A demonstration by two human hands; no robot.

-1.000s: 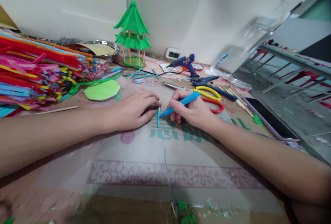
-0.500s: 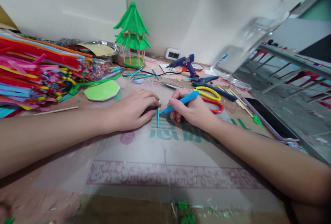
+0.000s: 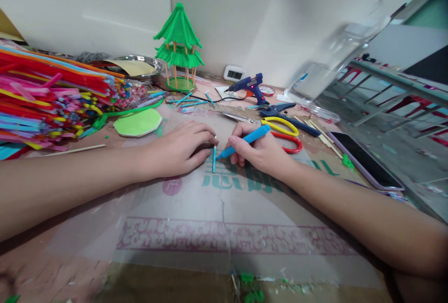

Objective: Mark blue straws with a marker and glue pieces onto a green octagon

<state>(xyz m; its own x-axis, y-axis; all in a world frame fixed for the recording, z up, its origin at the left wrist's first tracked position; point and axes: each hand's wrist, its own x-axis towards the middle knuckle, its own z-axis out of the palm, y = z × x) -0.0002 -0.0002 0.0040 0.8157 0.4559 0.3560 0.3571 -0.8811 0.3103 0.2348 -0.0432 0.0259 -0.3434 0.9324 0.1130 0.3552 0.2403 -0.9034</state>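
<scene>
My left hand (image 3: pixel 178 148) lies on the cardboard (image 3: pixel 224 219), its fingertips pinching the top of a thin blue stick (image 3: pixel 213 159) that rests on the board. My right hand (image 3: pixel 259 150) grips a blue pen-shaped tool (image 3: pixel 245 141) like a pencil. Its tip touches the stick's right side near the middle. The two hands almost meet at the table's centre.
A big pile of coloured sticks (image 3: pixel 52 100) fills the left. A green paper pagoda (image 3: pixel 179 46), a green disc (image 3: pixel 138 122), a blue glue gun (image 3: pixel 250 86), scissors (image 3: pixel 283 133), a ruler and a phone (image 3: pixel 366 161) lie around the hands.
The pen tip has shifted slightly along the blue stick; both hands otherwise stay in place.
</scene>
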